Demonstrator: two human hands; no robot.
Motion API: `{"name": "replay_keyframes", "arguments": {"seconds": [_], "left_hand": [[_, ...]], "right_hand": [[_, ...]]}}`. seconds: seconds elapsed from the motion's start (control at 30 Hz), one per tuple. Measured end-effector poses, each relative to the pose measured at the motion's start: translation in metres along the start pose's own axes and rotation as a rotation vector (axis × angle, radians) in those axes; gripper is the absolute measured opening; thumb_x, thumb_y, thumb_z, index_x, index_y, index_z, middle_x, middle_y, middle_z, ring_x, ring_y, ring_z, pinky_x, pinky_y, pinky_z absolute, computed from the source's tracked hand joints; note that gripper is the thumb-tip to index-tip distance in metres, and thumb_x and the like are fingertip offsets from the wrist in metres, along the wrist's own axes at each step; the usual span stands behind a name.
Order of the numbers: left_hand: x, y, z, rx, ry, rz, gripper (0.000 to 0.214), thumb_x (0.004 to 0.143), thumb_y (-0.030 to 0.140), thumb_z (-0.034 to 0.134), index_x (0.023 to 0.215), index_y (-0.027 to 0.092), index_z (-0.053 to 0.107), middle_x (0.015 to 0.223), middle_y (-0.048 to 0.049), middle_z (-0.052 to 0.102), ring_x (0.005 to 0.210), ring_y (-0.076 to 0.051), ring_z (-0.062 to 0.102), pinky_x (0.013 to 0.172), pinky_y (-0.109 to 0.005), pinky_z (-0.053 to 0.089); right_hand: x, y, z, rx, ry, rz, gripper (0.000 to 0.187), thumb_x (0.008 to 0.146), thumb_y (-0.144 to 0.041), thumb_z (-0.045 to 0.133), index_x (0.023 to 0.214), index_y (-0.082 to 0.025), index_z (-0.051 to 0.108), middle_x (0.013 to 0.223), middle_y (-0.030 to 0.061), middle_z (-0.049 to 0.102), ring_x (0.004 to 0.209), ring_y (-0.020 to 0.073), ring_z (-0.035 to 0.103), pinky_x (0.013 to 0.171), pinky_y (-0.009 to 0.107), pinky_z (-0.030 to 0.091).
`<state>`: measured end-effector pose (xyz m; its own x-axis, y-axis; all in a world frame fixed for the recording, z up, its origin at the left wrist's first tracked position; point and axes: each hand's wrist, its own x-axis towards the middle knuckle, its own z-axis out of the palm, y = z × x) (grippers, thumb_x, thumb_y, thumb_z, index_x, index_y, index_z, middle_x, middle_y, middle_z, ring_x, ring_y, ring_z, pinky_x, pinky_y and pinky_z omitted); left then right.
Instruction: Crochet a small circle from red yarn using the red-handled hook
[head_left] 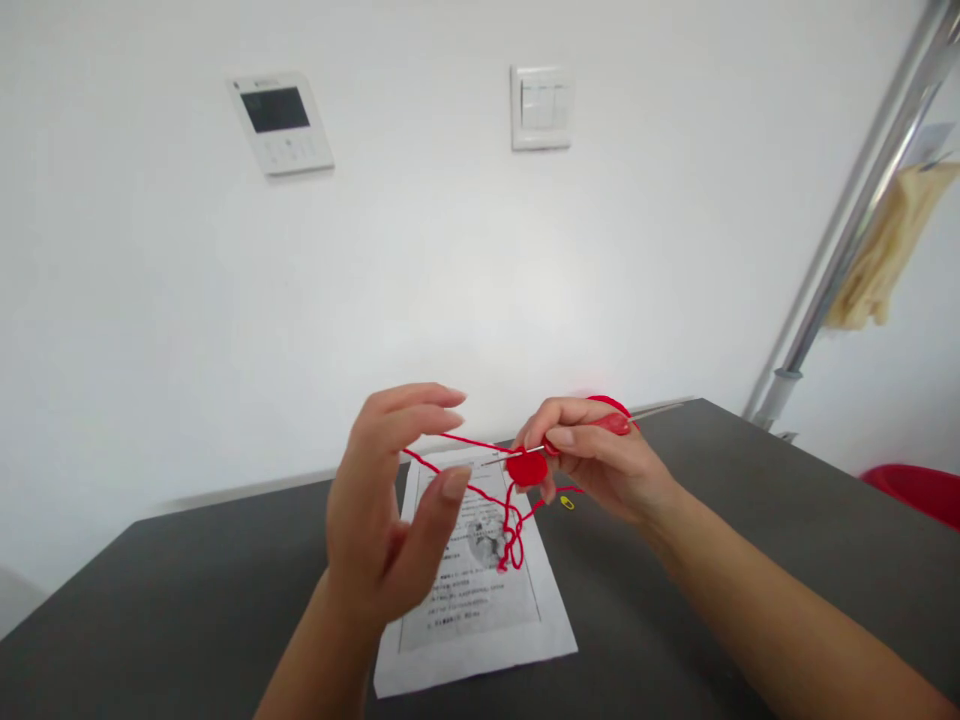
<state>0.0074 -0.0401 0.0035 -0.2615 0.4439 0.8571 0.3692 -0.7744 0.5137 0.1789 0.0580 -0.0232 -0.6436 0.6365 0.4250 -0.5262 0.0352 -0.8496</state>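
My right hand [592, 445] grips a crochet hook [611, 424] with a red handle, its thin metal shaft pointing left. A small round piece of red crochet [527, 467] sits at the hook, by the fingertips of that hand. Red yarn [480, 441] stretches from the piece to my left hand [397, 500] and passes behind its fingers. The thumb and upper fingers of the left hand are spread apart; its lower fingers are hidden. A second strand slopes down from the left hand to a loose tangle of yarn [514, 540] hanging below the piece.
A printed sheet [480, 650] lies on the dark table [225, 600] beneath the hands. A yellow stitch marker [567, 503] is right of it. A white wall with a panel [281, 122] and a switch [541, 107] rises behind. A red rounded object [919, 492] shows at the right edge.
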Motion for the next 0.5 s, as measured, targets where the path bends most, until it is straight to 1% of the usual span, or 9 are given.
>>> {"name": "replay_keyframes", "arguments": {"seconds": [0.03,0.07,0.1,0.17,0.23,0.3,0.37,0.43,0.5], "left_hand": [[0.002,-0.006,-0.001,0.083,-0.074,0.013,0.005,0.080,0.027,0.073,0.080,0.027,0.078,0.100,-0.0095,0.074,0.101,-0.031,0.064,0.100,-0.046,0.046],[0.003,-0.011,-0.002,0.152,-0.173,0.021,0.011,0.082,0.025,0.069,0.076,0.027,0.078,0.101,-0.0096,0.074,0.103,-0.030,0.064,0.101,-0.044,0.045],[0.005,-0.016,-0.003,0.190,-0.216,0.025,0.017,0.085,0.024,0.065,0.075,0.027,0.079,0.102,-0.0094,0.075,0.107,-0.031,0.064,0.103,-0.044,0.043],[0.006,-0.020,-0.005,0.217,-0.282,-0.023,0.026,0.092,0.026,0.057,0.081,0.027,0.081,0.104,-0.0086,0.076,0.111,-0.029,0.062,0.104,-0.042,0.041],[0.006,-0.019,-0.003,0.158,-0.308,-0.163,0.029,0.096,0.031,0.053,0.093,0.027,0.082,0.106,-0.0084,0.076,0.109,-0.027,0.063,0.101,-0.040,0.043],[0.004,-0.015,0.000,0.020,-0.316,-0.381,0.026,0.094,0.038,0.060,0.104,0.026,0.080,0.102,-0.0078,0.074,0.100,-0.024,0.065,0.092,-0.037,0.048],[0.002,-0.011,0.005,-0.151,-0.282,-0.592,0.029,0.084,0.037,0.073,0.110,0.025,0.078,0.093,-0.0056,0.073,0.088,-0.021,0.065,0.081,-0.032,0.051],[0.000,-0.008,0.009,-0.282,-0.231,-0.713,0.036,0.078,0.032,0.079,0.113,0.025,0.077,0.087,-0.0033,0.071,0.081,-0.017,0.064,0.077,-0.028,0.050],[-0.001,-0.004,0.014,-0.391,-0.159,-0.765,0.040,0.073,0.023,0.082,0.112,0.026,0.077,0.082,-0.0011,0.070,0.078,-0.014,0.063,0.077,-0.026,0.050]], "right_hand": [[-0.001,-0.001,0.000,-0.027,0.016,-0.040,0.018,0.079,-0.031,0.077,0.078,-0.013,0.075,0.068,0.0035,0.074,0.052,0.0122,0.066,0.051,0.023,0.056],[-0.003,-0.002,0.000,-0.071,0.032,-0.084,0.017,0.080,-0.032,0.076,0.080,-0.014,0.075,0.071,0.0035,0.075,0.053,0.0122,0.066,0.052,0.024,0.056],[-0.004,-0.002,0.000,-0.130,0.045,-0.131,0.017,0.082,-0.032,0.076,0.082,-0.015,0.075,0.075,0.0037,0.075,0.056,0.0122,0.067,0.054,0.024,0.057],[-0.007,-0.002,0.002,-0.264,0.071,-0.231,0.015,0.086,-0.033,0.073,0.087,-0.018,0.075,0.081,0.0040,0.076,0.062,0.0129,0.069,0.058,0.024,0.057],[-0.010,0.000,0.006,-0.394,0.093,-0.334,0.013,0.090,-0.032,0.069,0.091,-0.020,0.075,0.085,0.0041,0.076,0.069,0.0142,0.071,0.060,0.024,0.058],[-0.012,0.001,0.012,-0.516,0.110,-0.442,0.010,0.093,-0.027,0.066,0.094,-0.021,0.074,0.089,0.0042,0.077,0.074,0.0149,0.073,0.063,0.025,0.060],[-0.013,0.003,0.016,-0.630,0.122,-0.556,0.011,0.094,-0.021,0.063,0.097,-0.022,0.073,0.094,0.0048,0.077,0.084,0.0154,0.074,0.072,0.027,0.061],[-0.013,0.004,0.017,-0.702,0.115,-0.638,0.014,0.093,-0.016,0.062,0.100,-0.022,0.072,0.098,0.0052,0.076,0.090,0.0150,0.074,0.079,0.028,0.061],[-0.013,0.005,0.017,-0.739,0.093,-0.698,0.016,0.092,-0.012,0.061,0.102,-0.022,0.070,0.101,0.0058,0.076,0.095,0.0143,0.072,0.086,0.028,0.059]]}}
